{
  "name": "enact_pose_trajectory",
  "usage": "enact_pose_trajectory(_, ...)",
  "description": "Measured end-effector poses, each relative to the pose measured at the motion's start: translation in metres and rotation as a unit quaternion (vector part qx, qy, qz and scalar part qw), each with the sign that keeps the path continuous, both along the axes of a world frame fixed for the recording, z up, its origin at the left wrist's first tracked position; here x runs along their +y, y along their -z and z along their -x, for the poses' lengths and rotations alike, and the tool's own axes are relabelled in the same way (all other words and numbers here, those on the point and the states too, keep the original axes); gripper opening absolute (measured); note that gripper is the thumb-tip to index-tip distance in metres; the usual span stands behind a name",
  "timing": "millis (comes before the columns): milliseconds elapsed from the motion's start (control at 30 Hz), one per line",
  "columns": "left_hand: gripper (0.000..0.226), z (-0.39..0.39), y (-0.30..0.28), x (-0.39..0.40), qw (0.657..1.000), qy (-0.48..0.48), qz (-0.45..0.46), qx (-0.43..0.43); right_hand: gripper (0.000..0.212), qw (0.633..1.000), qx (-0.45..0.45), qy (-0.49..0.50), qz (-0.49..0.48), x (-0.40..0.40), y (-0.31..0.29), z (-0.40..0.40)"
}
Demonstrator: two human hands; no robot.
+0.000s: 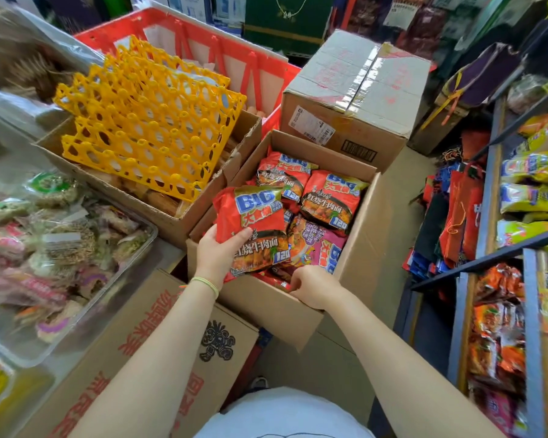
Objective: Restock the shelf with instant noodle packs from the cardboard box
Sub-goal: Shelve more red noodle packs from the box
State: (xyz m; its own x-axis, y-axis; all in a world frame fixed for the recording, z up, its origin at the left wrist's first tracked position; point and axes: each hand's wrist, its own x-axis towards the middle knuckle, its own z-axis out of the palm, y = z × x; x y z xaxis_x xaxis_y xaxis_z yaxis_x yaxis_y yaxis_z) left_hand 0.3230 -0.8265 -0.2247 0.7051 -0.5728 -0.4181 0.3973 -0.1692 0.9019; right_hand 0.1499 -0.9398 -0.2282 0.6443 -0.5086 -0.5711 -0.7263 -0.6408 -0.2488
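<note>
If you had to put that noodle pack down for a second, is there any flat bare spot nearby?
The taped top of the sealed carton behind the open box is bare. So is the printed carton below the left hand. The yellow trays, snack tray and shelf are crowded.

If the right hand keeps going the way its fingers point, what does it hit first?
Probably the red packs low in the box; the right hand reaches down-left over the near wall. Depth is unclear.

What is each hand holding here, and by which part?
Left hand grips a red noodle pack by its lower left edge. Right hand reaches into the box; its hold cannot be told.
</note>
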Motion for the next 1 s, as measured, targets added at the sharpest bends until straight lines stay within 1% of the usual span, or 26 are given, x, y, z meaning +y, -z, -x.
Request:
enact_pose_trajectory(100, 0.045, 0.0, 0.0, 0.0, 1.0, 0.013, 0.001, 0.003, 0.005, 1.0, -0.027, 0.001, -0.008, 0.0, 0.0, 0.001)
enact_pose_trajectory(200, 0.047, 0.002, -0.001, -0.002, 1.0, 0.006, 0.001, -0.002, 0.016, 0.991, -0.124, 0.046, -0.019, 0.005, -0.013, 0.008)
enact_pose_trajectory(300, 0.047, 0.001, -0.005, -0.003, 0.999, -0.017, 0.039, 0.023, 0.015, 0.976, -0.2, 0.083, 0.009, 0.01, -0.047, 0.018)
enact_pose_trajectory(400, 0.05, -0.006, -0.012, -0.002, 0.996, -0.016, 0.085, 0.035, 0.017, 0.959, -0.269, 0.09, 0.031, 0.008, -0.097, 0.037)
enact_pose_trajectory(467, 0.05, -0.01, -0.02, -0.001, 0.995, 0.018, 0.09, 0.027, 0.006, 0.936, -0.331, 0.117, -0.014, 0.005, -0.132, 0.052)
enact_pose_trajectory(500, 0.051, -0.009, -0.026, -0.003, 0.994, 0.044, 0.095, 0.033, 0.007, 0.922, -0.363, 0.131, -0.041, 0.006, -0.15, 0.059)
enact_pose_trajectory(533, 0.052, -0.007, -0.032, -0.005, 0.991, 0.073, 0.102, 0.048, 0.013, 0.906, -0.393, 0.146, -0.062, 0.005, -0.164, 0.064)
enact_pose_trajectory(567, 0.052, -0.002, -0.04, -0.007, 0.986, 0.108, 0.111, 0.066, 0.016, 0.892, -0.416, 0.161, -0.072, 0.003, -0.176, 0.068)
enact_pose_trajectory(633, 0.05, 0.015, -0.058, -0.014, 0.971, 0.185, 0.123, 0.091, 0.013, 0.871, -0.45, 0.186, -0.065, 0.0, -0.192, 0.073)
enact_pose_trajectory(700, 0.05, 0.037, -0.074, -0.02, 0.958, 0.245, 0.108, 0.102, 0.009, 0.861, -0.462, 0.207, -0.043, -0.003, -0.197, 0.08)
enact_pose_trajectory(800, 0.047, 0.07, -0.096, -0.029, 0.942, 0.308, 0.069, 0.116, 0.009, 0.863, -0.446, 0.237, 0.017, -0.002, -0.199, 0.104)
enact_pose_trajectory(867, 0.045, 0.091, -0.105, -0.037, 0.918, 0.36, 0.041, 0.161, 0.01, 0.859, -0.436, 0.265, 0.049, 0.001, -0.201, 0.125)
enact_pose_trajectory(933, 0.049, 0.117, -0.115, -0.043, 0.885, 0.416, 0.018, 0.207, 0.011, 0.857, -0.413, 0.295, 0.086, 0.006, -0.199, 0.148)
enact_pose_trajectory(1000, 0.055, 0.149, -0.12, -0.049, 0.854, 0.471, 0.019, 0.222, 0.013, 0.854, -0.385, 0.313, 0.16, 0.013, -0.196, 0.173)
